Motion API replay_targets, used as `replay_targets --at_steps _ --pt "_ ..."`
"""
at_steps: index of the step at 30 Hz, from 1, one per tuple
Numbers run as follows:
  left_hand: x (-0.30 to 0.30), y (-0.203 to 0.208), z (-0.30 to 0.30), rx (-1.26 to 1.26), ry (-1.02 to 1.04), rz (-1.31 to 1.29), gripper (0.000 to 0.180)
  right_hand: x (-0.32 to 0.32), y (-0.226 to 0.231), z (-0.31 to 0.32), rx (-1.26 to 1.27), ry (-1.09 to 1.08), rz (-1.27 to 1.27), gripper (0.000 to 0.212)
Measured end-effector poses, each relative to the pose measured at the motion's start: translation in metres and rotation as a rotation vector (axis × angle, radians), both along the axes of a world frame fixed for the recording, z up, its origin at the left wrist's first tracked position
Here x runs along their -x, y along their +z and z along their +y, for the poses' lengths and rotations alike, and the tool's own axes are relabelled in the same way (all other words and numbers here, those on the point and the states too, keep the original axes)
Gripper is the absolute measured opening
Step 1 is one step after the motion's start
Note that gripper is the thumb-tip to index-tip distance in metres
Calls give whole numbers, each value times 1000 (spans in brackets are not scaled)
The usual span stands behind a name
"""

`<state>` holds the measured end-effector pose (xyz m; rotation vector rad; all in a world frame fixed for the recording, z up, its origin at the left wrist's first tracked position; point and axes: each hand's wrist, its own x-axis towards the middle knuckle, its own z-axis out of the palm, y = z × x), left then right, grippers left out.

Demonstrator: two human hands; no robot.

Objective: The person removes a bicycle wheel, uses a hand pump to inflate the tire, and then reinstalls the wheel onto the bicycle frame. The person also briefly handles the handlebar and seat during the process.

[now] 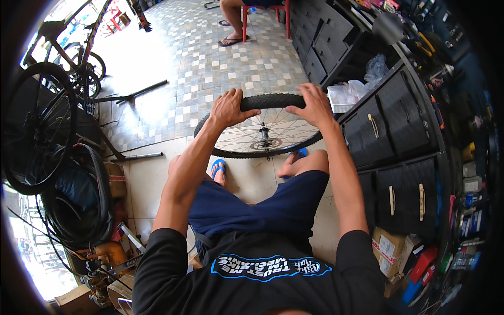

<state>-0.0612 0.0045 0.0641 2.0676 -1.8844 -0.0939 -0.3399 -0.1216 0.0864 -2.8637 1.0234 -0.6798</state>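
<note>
A bicycle wheel (273,96) with a knobbly black tyre stands tilted in front of me, between my feet. Thin spokes run to its dark hub (264,131), and a brake rotor (266,144) shows beside the hub. My left hand (230,108) is closed over the upper left of the tyre, its thumb lying along the inner side. On the upper right, my right hand (315,107) straddles the tyre with the thumb inside the rim; its fingers are slightly spread and blurred, their tips partly hidden.
Black drawer cabinets (391,123) line my right, with a white basket (341,107) of plastic bags beside them. Cardboard boxes (388,247) stand lower right. Bicycles and loose tyres (102,184) crowd the left. Metal tubes (137,156) lie nearby. A person sits on a red stool (287,21) ahead.
</note>
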Motion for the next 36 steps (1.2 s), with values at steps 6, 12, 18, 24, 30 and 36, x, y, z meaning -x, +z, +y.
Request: replay_targets --at_steps 6,12,18,24,30,36 --pt "0 -10 19 143 -75 -30 74 -18 -25 11 -98 40 8 88" --pt "1 -11 28 89 -80 28 74 -18 -29 19 -80 43 -46 86" --pt "-2 -14 40 94 -79 30 75 -20 -26 30 -66 55 -10 85" --pt "-7 -21 60 116 -54 32 76 -28 -25 47 -44 78 11 85" --pt "-7 -23 79 124 -11 13 75 -35 -22 57 -54 111 20 83" --pt "-9 -22 85 108 55 12 77 -43 -18 62 -59 106 -10 79"
